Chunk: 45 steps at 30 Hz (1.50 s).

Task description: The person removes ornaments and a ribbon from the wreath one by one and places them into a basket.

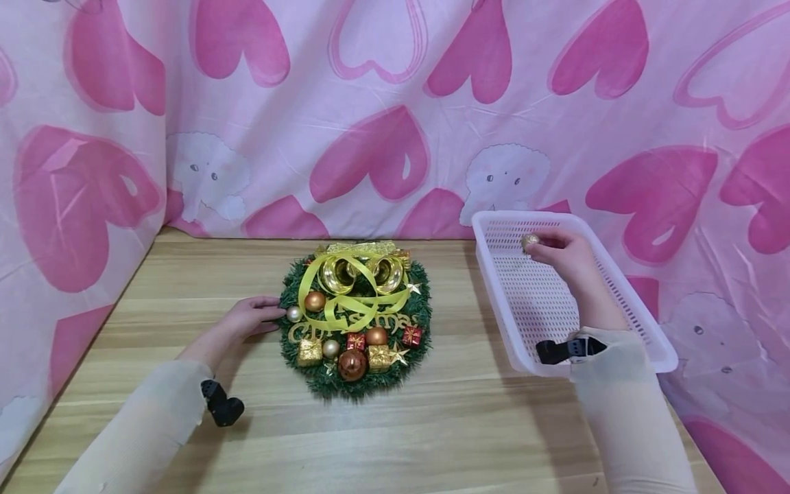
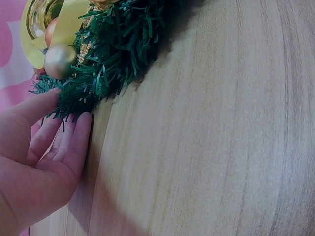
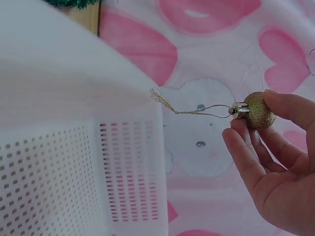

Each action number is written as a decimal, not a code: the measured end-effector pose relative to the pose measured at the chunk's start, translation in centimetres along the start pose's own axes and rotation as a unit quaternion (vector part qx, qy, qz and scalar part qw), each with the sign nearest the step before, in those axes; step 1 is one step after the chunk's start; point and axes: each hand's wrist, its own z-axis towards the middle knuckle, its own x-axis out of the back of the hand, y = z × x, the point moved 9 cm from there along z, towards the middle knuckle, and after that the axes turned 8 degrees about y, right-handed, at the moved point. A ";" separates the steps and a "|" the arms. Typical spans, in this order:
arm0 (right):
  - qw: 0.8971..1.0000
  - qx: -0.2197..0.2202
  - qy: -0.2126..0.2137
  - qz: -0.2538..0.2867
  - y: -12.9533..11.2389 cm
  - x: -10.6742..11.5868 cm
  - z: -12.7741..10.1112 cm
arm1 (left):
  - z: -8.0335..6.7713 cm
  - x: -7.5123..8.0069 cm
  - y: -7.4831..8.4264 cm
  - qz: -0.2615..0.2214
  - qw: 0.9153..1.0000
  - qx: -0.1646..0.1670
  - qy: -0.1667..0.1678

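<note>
Wooden table is my widest surface, backed by a pink heart-print cloth, and I take the wreath lying flat on it as my landmark. To the right of the wreath sits a white perforated basket, tipped up on its far side against the cloth, and it looks empty to me. My left hand lies against the wreath's left edge, fingers straight and relaxed, tips touching the green needles and gripping nothing. My right hand is well to the right of the wreath, over the basket's far end, pinching a small gold glitter bauble between thumb and fingertips; its thread loop trails free towards the basket's rim.

To do this well, I judge I should lower the bauble close to the mesh floor before I ease the pinch apart, since a round ornament let go from height could bounce or roll over the low wall. I would watch that the frayed loop does not snag a perforation or my finger. I would leave the left hand flat against the wreath so it cannot slide, and press lightly so the needles are not crushed
</note>
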 end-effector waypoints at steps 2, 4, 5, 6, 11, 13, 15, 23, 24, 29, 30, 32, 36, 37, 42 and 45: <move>1.000 -0.004 0.001 -0.008 0.6 0.2 0.0 | 0.0 0.0 0.0 -0.003 1.000 0.000 0.001; 1.000 -0.008 -0.001 -0.014 1.1 0.4 0.1 | -0.1 -0.1 0.0 -0.002 1.000 -0.002 -0.001; 1.000 -0.007 -0.005 -0.013 1.3 0.4 0.2 | -0.2 -0.1 0.1 -0.002 1.000 -0.005 -0.004; 1.000 -0.008 -0.008 -0.013 1.5 0.4 0.2 | -0.1 0.0 0.0 -0.015 1.000 -0.010 -0.010; 1.000 -0.002 -0.028 -0.012 2.6 0.4 0.3 | -0.2 0.2 -0.1 -0.018 1.000 -0.014 -0.014; 0.999 -0.007 -0.034 -0.016 3.6 0.3 0.5 | -0.3 0.1 0.0 -0.005 1.000 -0.004 -0.004; 0.999 -0.023 -0.038 -0.019 5.3 0.2 1.1 | -0.4 0.0 0.0 0.001 1.000 0.000 0.001; 0.997 -0.061 -0.045 -0.019 10.8 0.1 3.6 | -0.2 0.0 -0.1 0.007 1.000 0.002 0.003; 0.997 -0.061 -0.049 -0.016 10.3 0.1 3.2 | -0.2 0.1 -0.1 0.006 1.000 0.003 0.004; 0.996 -0.059 -0.062 -0.002 7.9 0.0 1.5 | -0.1 -0.1 0.1 0.008 1.000 0.002 0.001; 0.996 -0.060 -0.068 -0.003 8.0 0.0 1.6 | -0.2 -0.1 0.1 0.007 1.000 0.004 0.001; 0.995 -0.064 -0.083 0.000 8.9 -0.1 2.1 | -0.1 -0.1 0.1 0.008 1.000 0.004 -0.001; 0.992 -0.078 -0.098 -0.018 11.2 -0.5 3.3 | 0.0 -0.1 0.0 0.005 1.000 0.007 -0.001; 0.991 -0.084 -0.097 -0.024 11.2 -0.6 3.3 | 0.0 -0.1 0.0 0.005 1.000 0.008 -0.001; 0.994 -0.048 -0.094 -0.031 6.0 -1.5 1.1 | 0.0 0.0 0.0 0.000 1.000 0.008 -0.001; 0.993 -0.009 -0.115 -0.009 2.2 -2.3 -0.2 | 0.0 0.0 0.0 -0.001 1.000 0.008 -0.001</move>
